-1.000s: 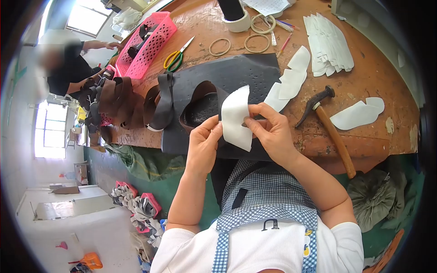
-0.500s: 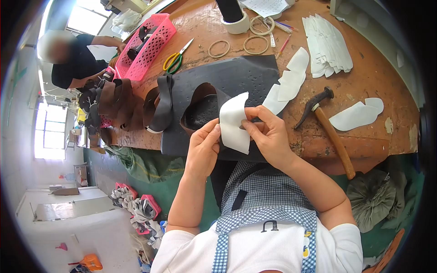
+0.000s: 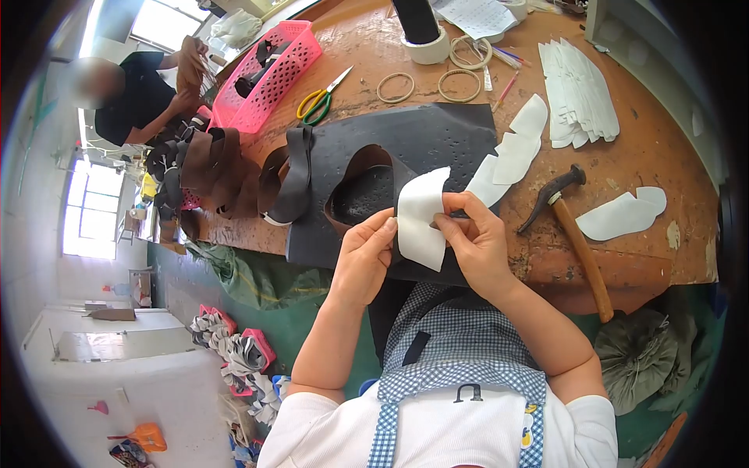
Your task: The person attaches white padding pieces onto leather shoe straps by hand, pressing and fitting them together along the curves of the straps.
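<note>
A white shaped piece, curved and creased across its middle, is pinched between both my hands in front of my chest. My left hand grips its left edge between thumb and fingers. On the opposite edge, my right hand pinches with thumb and forefinger. Directly behind the white piece stands a looped brown band with a dark inside; its near end runs behind the white piece, and whether they are joined is hidden. Under them lies a black pitted mat.
Right of my hands lie a hammer, loose white pieces and a white stack. Scissors, tape rings and a pink basket are farther back. More brown bands sit left. Another person works behind the basket.
The view has shifted, so the table things appear slightly right and lower. My grip on the white piece looks the same. The other person now holds up something brown.
</note>
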Demonstrator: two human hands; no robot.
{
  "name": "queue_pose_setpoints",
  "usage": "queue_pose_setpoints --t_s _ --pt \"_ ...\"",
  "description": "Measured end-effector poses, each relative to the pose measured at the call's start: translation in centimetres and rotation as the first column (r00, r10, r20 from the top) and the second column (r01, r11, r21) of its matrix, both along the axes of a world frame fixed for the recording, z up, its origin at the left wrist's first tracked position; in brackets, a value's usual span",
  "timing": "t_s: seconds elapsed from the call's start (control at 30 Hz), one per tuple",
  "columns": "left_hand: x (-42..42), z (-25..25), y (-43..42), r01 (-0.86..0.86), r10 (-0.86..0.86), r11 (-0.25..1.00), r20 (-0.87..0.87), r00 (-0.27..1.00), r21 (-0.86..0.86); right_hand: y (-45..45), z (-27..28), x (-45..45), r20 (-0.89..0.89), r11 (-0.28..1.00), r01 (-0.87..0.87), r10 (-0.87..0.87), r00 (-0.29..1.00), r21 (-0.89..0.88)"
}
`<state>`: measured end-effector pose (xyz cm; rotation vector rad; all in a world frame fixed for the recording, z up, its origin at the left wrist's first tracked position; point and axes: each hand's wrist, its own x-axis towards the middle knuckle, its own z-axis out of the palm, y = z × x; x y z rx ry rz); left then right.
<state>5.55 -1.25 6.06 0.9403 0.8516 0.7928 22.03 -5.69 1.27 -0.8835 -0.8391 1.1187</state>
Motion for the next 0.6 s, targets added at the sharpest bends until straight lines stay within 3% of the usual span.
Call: queue_pose_setpoints --t_s 0.6 --pt "-0.37 -0.32 -0.08 -0.012 0.012 1.0 -0.01 1.0 0.006 0.03 -0.8 -0.77 0.093 0.992 0.092 -0.1 0.991 0.085"
